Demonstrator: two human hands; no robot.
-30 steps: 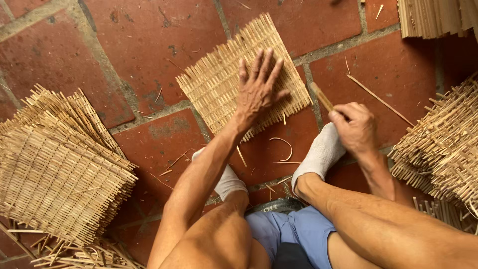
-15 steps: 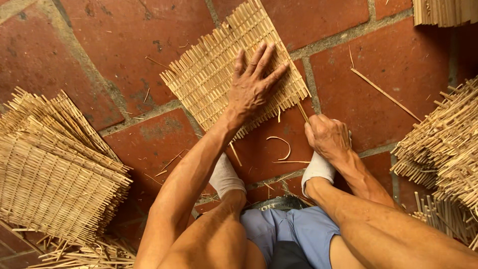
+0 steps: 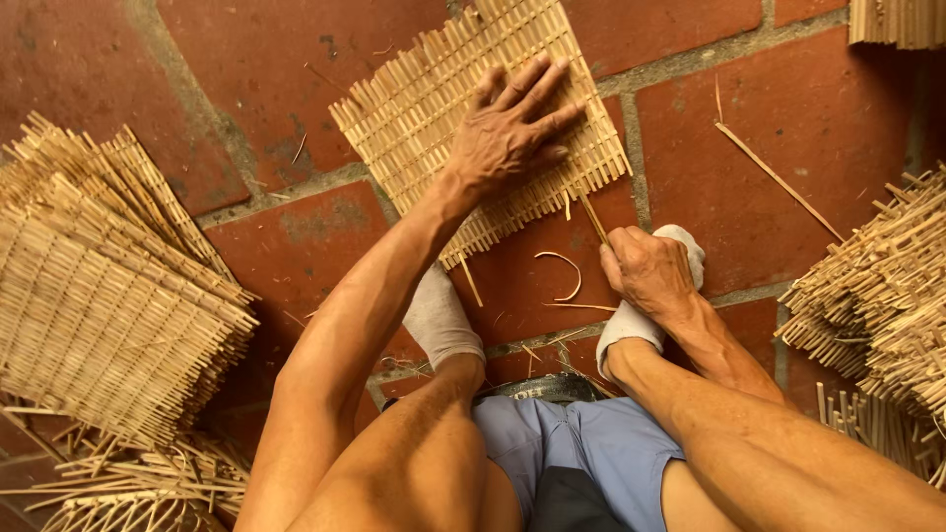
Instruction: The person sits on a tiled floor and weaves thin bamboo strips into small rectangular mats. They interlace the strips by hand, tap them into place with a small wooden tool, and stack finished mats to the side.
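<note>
A square woven bamboo mat (image 3: 434,99) lies on the red brick floor in front of me. My left hand (image 3: 507,133) rests flat on it with the fingers spread, pressing it down. Just below the mat's near right edge, my right hand (image 3: 645,271) is closed around a thin bamboo stick (image 3: 591,215) whose tip points up at the mat's edge. That hand sits over my white-socked right foot (image 3: 631,320). My left foot (image 3: 439,315), also in a white sock, lies beside my left forearm.
A stack of woven mats (image 3: 108,296) lies at the left, with loose sticks (image 3: 138,483) below it. Another pile of mats (image 3: 882,296) sits at the right. A long loose stick (image 3: 778,182) and curled shavings (image 3: 567,276) lie on the bricks.
My right hand has moved left and down from beside the mat to just under its right edge. The left hand has stayed flat on the mat.
</note>
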